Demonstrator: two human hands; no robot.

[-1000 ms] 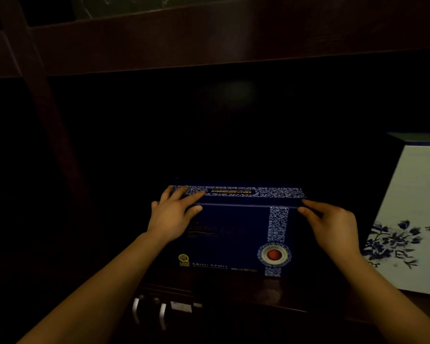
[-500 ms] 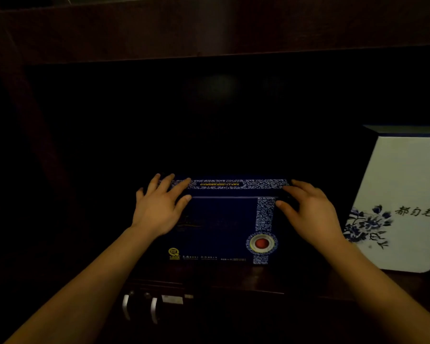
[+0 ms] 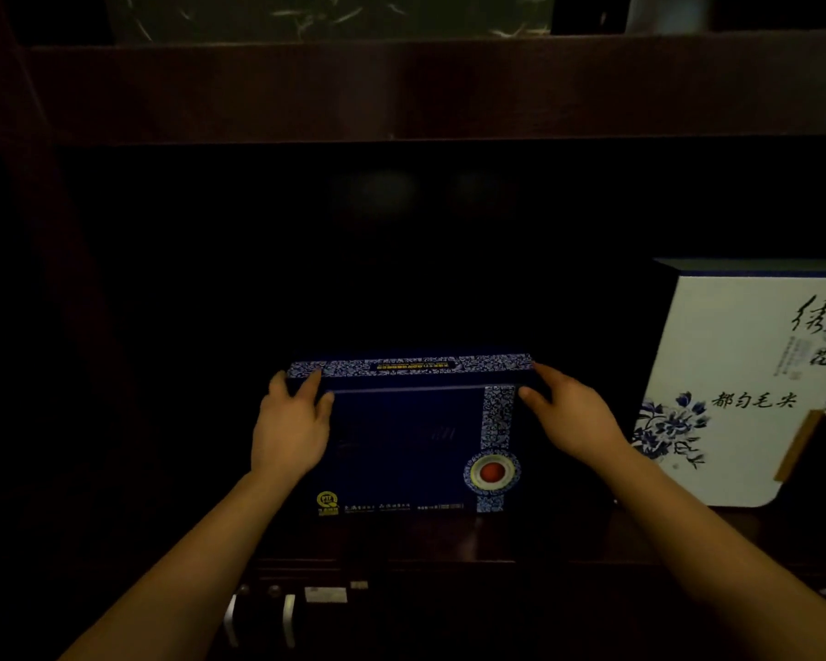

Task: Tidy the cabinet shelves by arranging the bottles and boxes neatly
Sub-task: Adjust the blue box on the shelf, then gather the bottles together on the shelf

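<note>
A dark blue gift box (image 3: 401, 441) with a blue-and-white patterned band and a red round seal stands upright on the dark wooden shelf (image 3: 449, 541). My left hand (image 3: 289, 424) grips its upper left corner, fingers over the top edge. My right hand (image 3: 568, 417) holds the upper right corner the same way. To the right stands a taller white box (image 3: 735, 388) with blue flowers and black calligraphy, apart from the blue box.
The shelf recess behind and left of the blue box is dark and its contents cannot be made out. A wooden shelf board (image 3: 401, 88) runs overhead. Metal cabinet handles (image 3: 258, 622) show below the shelf edge.
Both hands have stayed on the blue box's top corners. My left fingers have curled further over the corner. The view has shifted, so more of the white box shows.
</note>
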